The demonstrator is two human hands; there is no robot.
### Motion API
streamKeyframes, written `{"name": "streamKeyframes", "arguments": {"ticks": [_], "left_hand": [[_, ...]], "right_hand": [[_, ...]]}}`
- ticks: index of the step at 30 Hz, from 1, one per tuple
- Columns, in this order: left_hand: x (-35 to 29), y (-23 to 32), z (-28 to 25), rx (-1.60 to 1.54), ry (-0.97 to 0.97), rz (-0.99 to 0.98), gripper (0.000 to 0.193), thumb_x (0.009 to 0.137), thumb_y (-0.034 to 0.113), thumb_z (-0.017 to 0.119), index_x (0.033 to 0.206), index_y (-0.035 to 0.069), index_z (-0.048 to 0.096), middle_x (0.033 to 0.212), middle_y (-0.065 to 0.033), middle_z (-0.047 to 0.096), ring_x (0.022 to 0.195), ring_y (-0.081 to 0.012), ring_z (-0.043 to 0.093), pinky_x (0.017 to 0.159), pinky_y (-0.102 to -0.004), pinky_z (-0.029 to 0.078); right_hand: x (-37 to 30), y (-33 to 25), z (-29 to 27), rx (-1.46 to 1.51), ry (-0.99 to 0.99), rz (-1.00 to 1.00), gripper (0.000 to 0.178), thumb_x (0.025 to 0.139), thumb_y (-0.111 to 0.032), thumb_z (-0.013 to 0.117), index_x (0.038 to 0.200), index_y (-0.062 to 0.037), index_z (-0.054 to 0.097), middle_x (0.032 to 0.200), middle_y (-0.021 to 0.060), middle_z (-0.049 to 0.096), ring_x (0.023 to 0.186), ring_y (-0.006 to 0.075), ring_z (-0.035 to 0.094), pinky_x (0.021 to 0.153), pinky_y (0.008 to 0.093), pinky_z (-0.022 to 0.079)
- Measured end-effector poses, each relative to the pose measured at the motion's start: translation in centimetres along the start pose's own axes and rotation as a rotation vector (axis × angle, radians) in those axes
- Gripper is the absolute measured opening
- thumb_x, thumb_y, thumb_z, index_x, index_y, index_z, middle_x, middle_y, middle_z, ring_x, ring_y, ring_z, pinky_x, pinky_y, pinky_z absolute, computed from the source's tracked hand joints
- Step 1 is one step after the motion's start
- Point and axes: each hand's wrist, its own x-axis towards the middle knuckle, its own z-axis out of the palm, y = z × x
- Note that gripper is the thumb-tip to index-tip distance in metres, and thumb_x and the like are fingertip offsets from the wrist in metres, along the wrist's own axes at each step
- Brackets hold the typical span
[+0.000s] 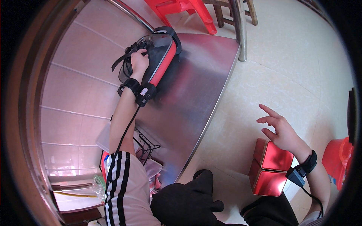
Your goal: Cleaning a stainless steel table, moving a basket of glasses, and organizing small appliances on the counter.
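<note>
At the far left of the metal table point(196, 90), my left hand point(139, 61) is closed on a bundled black cord point(131, 49). The bundle rests on the clear lid of a red and black electric pan point(164, 64), and part of it is hidden by my fingers. Over on the right, my right hand point(281, 130) hangs in the air, fingers spread, holding nothing. Just below it, two shiny red tins point(269, 182) stand side by side; from this view I cannot tell whether the hand touches the farther one.
Beside my left forearm are a black wire rack point(149, 145) and a pinkish cloth point(154, 169). A red plastic stool point(184, 11) and a wooden stool point(222, 11) stand beyond the table. A red bucket point(335, 154) is at the right. Tiled wall point(83, 98) borders the table's left side.
</note>
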Motion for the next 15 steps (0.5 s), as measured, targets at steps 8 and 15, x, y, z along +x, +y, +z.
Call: {"name": "streamKeyframes", "arguments": {"ticks": [8,15], "left_hand": [[-0.9,0.7,-1.2,-0.094,0.003,0.034,0.028,0.076,0.015,0.063,0.103,0.008,0.063,0.089,-0.0183,0.060,0.088,-0.0319,0.059,0.081,-0.0372,0.047],[-0.3,-0.8,-1.3,-0.055,-0.012,-0.055,0.025,0.080,0.011,0.055,0.101,0.000,0.062,0.095,-0.0197,0.063,0.090,-0.0306,0.061,0.078,-0.0367,0.047]], "right_hand": [[0.0,0.0,0.0,-0.013,0.007,-0.013,0.024,0.078,-0.002,0.057,0.102,-0.0024,0.059,0.138,0.0161,0.033,0.116,0.0365,0.045,0.094,0.0368,0.042],[0.1,-0.2,0.1,-0.010,0.011,-0.025,0.024,0.077,-0.002,0.057,0.102,-0.0023,0.059,0.138,0.0161,0.033,0.114,0.0361,0.047,0.092,0.0363,0.043]]}}
